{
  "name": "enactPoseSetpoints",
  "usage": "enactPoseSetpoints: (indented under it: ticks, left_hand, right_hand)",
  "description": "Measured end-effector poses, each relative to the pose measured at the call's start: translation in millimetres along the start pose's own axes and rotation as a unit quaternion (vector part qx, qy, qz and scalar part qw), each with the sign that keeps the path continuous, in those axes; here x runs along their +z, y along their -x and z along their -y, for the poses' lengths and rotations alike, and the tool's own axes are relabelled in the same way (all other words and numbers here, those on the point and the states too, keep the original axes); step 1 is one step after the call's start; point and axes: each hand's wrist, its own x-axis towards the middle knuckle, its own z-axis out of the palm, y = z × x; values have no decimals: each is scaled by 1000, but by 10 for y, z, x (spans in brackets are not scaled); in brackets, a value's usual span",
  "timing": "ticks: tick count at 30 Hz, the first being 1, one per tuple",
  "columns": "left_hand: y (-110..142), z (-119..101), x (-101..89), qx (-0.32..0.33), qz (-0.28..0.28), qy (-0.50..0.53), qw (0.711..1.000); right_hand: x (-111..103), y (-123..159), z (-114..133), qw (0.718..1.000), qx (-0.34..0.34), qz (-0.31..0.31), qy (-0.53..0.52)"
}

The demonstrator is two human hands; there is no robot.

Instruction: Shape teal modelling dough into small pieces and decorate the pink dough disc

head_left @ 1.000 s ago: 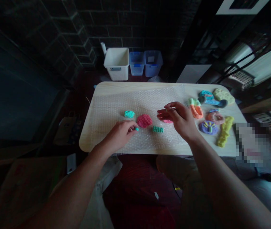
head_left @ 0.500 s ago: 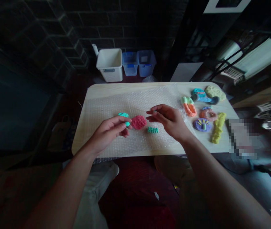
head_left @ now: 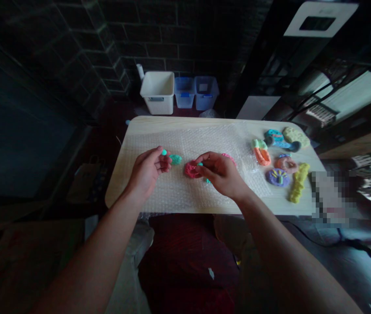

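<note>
My left hand pinches a small mint-green clay ball at the tips of thumb and forefinger, above the bubble wrap. A bumpy green clay lump lies just beyond its fingers. My right hand is closed in a pinch on a small green clay bit, over the right side of a round, rough red clay piece. Part of a green beaded clay piece shows under my right hand. Behind that hand a pink clay piece is partly hidden.
Bubble wrap covers much of the pale table. At the right stand several clay shapes, among them an orange-and-green shoe-like piece, a purple disc and a yellow strip. Beyond the table are a white bin and blue tubs.
My right hand has come left and down to the red clay piece, its fingers now pinched. My left hand has drawn back from it, still holding the green ball. The view has shifted slightly.
</note>
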Motion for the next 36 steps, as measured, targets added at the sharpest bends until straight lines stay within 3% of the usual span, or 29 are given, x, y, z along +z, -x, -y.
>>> enactPoseSetpoints:
  ticks: [5, 11, 15, 19, 23, 29, 36]
  left_hand:
    - [-14, -2, 38, -8, 13, -5, 1000]
    - [-84, 10, 117, -10, 19, 8, 1000]
    - [-94, 18, 181, -7, 27, 11, 1000]
    - [-75, 18, 187, -11, 23, 2, 1000]
    - [-73, 25, 170, -8, 23, 9, 1000]
    - [-93, 18, 182, -5, 28, 12, 1000]
    - [-97, -5, 183, -3, 24, 11, 1000]
  right_hand:
    - [8, -8, -28, 999, 42, 19, 14]
    - [-5, -25, 29, 999, 29, 25, -20]
    - [11, -32, 67, 999, 15, 32, 19]
    - [29, -19, 103, 998, -23, 2, 62]
    - [50, 7, 137, 994, 3, -1, 110]
    - [60, -21, 66, 999, 2, -14, 30]
    - [69, -29, 31, 999, 8, -33, 6]
